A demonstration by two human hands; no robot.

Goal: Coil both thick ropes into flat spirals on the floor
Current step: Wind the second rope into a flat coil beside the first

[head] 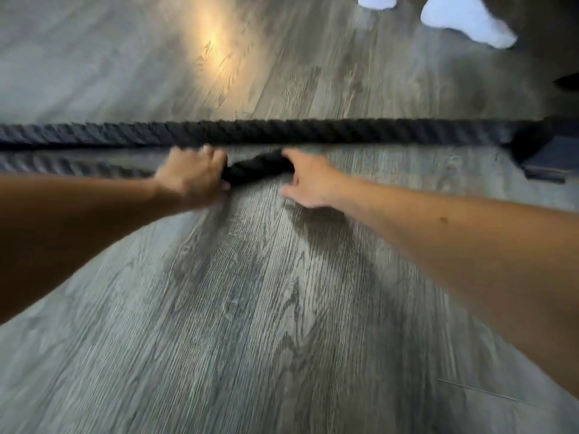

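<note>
Two thick black twisted ropes lie on the grey wood floor. The far rope (282, 131) runs straight across the whole view from left to right. The near rope (78, 166) comes in from the left, just in front of it, and its dark end section (257, 167) shows between my hands. My left hand (194, 177) is closed over the near rope. My right hand (308, 180) rests on the tip of that section, fingers curled over it and thumb down on the floor. The frame is motion-blurred.
Another person's two white-socked feet (463, 20) stand at the top right, beyond the far rope. A dark object (545, 155) sits at the right edge where the far rope ends. Bare plank flooring (250, 308) stretches between me and the ropes.
</note>
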